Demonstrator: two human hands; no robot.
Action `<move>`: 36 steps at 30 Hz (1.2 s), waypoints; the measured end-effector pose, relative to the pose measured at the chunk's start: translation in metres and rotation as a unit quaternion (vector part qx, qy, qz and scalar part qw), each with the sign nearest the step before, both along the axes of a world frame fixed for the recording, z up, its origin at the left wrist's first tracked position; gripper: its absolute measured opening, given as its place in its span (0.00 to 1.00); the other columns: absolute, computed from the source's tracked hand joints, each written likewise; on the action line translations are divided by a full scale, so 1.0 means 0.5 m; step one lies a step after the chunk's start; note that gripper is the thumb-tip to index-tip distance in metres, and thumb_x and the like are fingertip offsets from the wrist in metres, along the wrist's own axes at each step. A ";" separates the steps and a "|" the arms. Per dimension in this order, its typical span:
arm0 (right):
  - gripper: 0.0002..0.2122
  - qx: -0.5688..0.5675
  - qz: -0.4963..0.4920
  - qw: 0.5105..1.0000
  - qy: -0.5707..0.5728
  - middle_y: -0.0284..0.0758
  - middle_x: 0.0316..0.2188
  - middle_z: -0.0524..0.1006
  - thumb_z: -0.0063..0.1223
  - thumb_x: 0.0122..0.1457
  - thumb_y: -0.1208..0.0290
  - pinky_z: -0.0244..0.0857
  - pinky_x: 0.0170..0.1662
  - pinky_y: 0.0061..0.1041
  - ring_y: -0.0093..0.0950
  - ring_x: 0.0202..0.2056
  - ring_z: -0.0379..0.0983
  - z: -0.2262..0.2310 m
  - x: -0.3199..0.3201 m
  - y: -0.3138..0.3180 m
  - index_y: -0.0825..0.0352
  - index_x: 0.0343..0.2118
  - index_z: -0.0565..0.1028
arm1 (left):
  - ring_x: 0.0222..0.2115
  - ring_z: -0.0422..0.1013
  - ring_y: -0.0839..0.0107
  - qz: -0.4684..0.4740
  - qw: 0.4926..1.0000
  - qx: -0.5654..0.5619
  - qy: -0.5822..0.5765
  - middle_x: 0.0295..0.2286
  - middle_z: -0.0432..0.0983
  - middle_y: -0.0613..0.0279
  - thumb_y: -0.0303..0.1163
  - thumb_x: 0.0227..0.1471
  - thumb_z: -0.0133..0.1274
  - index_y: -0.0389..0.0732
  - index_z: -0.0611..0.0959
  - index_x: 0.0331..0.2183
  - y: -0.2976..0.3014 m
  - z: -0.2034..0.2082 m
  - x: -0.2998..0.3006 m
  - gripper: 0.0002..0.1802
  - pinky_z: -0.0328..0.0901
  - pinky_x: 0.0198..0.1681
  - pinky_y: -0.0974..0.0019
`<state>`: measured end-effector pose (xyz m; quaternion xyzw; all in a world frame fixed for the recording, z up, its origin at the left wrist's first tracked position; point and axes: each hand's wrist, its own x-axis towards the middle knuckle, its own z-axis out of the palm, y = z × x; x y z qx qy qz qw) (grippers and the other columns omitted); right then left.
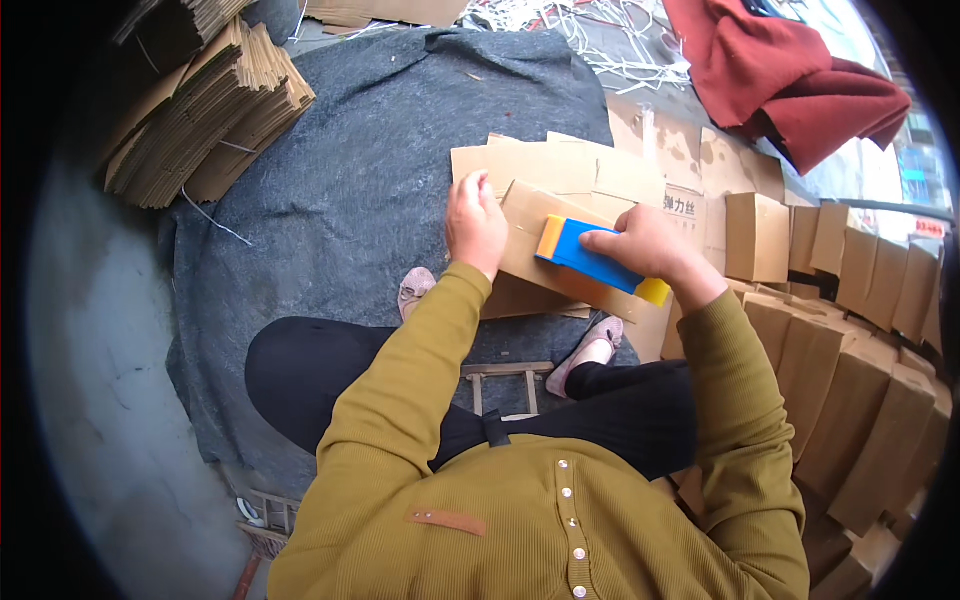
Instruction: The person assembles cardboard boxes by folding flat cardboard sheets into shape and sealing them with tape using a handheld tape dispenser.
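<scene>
In my right hand [648, 245] is a blue box-shaped hand tool [592, 252] with an orange front end and a yellow rear end. My fingers wrap round it, the thumb along its top. The tool lies over a tilted brown cardboard piece [525, 212]; whether it presses on it I cannot tell. My left hand [476, 222] is at the left edge of this cardboard, fingers bent and closed on it, partly hidden. Beneath and beyond lie several overlapping flat cardboard pieces [540, 163].
Dark grey cloth [330, 210] covers the floor. Folded cardboard boxes [830, 390] crowd the right side. Bundled flat cardboard [215, 115] is stacked at far left. White straps [625, 50] and a red cloth [770, 75] lie at the back. A small wooden stool [508, 370] shows between my legs.
</scene>
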<state>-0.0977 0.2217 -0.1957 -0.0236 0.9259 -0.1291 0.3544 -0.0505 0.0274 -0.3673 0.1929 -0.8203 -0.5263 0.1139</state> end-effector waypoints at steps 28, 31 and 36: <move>0.22 -0.189 -0.098 0.977 -0.027 0.39 0.21 0.78 0.58 0.54 0.53 0.70 0.32 0.26 0.24 0.25 0.75 0.026 0.150 0.370 0.74 0.34 0.80 | 0.52 0.70 0.60 -0.149 0.956 0.128 -0.218 0.49 0.75 0.44 0.57 0.63 0.42 0.32 0.76 0.52 0.021 -0.021 0.007 0.36 0.61 0.56 0.63; 0.22 -0.224 -0.123 0.966 -0.037 0.37 0.22 0.78 0.58 0.54 0.54 0.69 0.32 0.24 0.22 0.26 0.74 0.016 0.173 0.426 0.74 0.37 0.80 | 0.51 0.71 0.60 -0.148 0.958 0.101 -0.225 0.48 0.76 0.45 0.58 0.62 0.43 0.31 0.77 0.51 0.022 -0.009 0.007 0.36 0.62 0.55 0.63; 0.20 -0.254 -0.185 0.947 -0.070 0.32 0.25 0.78 0.61 0.54 0.57 0.67 0.34 0.20 0.17 0.29 0.71 0.010 0.199 0.503 0.75 0.36 0.79 | 0.48 0.72 0.65 -0.142 0.953 0.090 -0.254 0.46 0.78 0.49 0.58 0.62 0.43 0.31 0.78 0.49 0.022 0.015 0.005 0.37 0.63 0.53 0.65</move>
